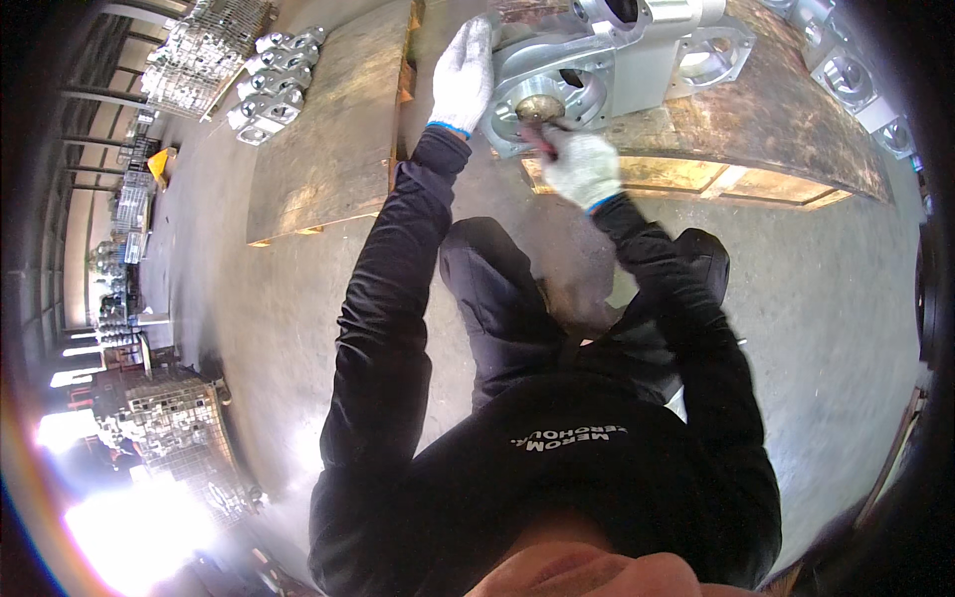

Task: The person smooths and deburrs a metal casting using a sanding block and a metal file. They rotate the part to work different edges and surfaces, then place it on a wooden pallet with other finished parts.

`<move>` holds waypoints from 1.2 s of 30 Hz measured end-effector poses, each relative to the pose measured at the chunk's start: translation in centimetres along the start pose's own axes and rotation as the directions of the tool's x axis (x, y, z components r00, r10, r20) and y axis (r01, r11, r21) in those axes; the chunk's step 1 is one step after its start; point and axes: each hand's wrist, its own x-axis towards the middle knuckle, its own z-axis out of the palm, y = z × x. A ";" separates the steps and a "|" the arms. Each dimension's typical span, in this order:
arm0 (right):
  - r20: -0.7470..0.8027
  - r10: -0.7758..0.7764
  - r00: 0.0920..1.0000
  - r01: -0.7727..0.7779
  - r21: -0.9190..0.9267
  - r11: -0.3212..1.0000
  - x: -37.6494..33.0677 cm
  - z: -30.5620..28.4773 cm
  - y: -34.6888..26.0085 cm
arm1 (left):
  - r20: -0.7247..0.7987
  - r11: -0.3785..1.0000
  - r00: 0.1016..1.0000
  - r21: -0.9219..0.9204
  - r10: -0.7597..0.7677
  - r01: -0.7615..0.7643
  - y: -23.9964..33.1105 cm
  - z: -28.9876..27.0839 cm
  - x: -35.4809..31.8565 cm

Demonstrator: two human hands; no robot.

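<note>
A large silver metal casting [642,82] with round openings lies on a wooden pallet ahead of me. My left hand [465,80], in a white knit glove with a blue cuff edge, is against the casting's left side, fingers stretched out. Closed round a small tool with a dark red handle [538,139], my gloved right hand [584,167] is at the near edge of the left ring opening. Motion blurs the tool, so its kind is unclear. A tan round patch [540,107] shows inside the ring; I cannot tell whether it belongs to the tool.
The pallet [716,134] under the casting bears more castings [846,78] at right. Another wooden pallet [333,119] lies at left. Beyond it, castings [274,85] sit in rows near stacked metal parts [204,50]. Concrete floor [826,289] surrounds my legs.
</note>
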 end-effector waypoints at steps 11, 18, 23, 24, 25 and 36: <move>0.352 0.339 0.873 -0.389 0.920 0.047 -0.4 -1.2 4.6 | -0.681 0.990 0.723 0.142 0.115 -0.023 2.2 3.0 -12.0; 0.162 0.309 0.937 -0.311 0.793 0.525 -2.1 -2.8 4.3 | 0.286 0.264 0.807 -0.843 -0.516 0.468 1.2 8.2 -16.5; -0.664 0.140 0.735 0.057 0.266 0.962 1.2 -13.4 1.4 | 0.236 0.412 0.775 -0.738 -0.586 0.535 0.6 6.2 -14.7; -0.724 0.136 0.676 0.044 0.225 0.973 3.1 -16.0 1.2 | 0.158 0.370 0.754 -0.796 -0.637 0.479 0.6 6.1 -14.6; -0.739 0.086 0.668 0.094 0.199 0.976 4.9 -18.2 1.1 | 0.107 0.394 0.791 -0.822 -0.602 0.411 0.5 5.9 -14.5; -0.569 0.254 0.782 0.028 0.440 0.898 8.7 -19.9 2.0 | 0.317 0.066 0.817 -0.917 -0.483 0.395 0.4 2.2 -10.7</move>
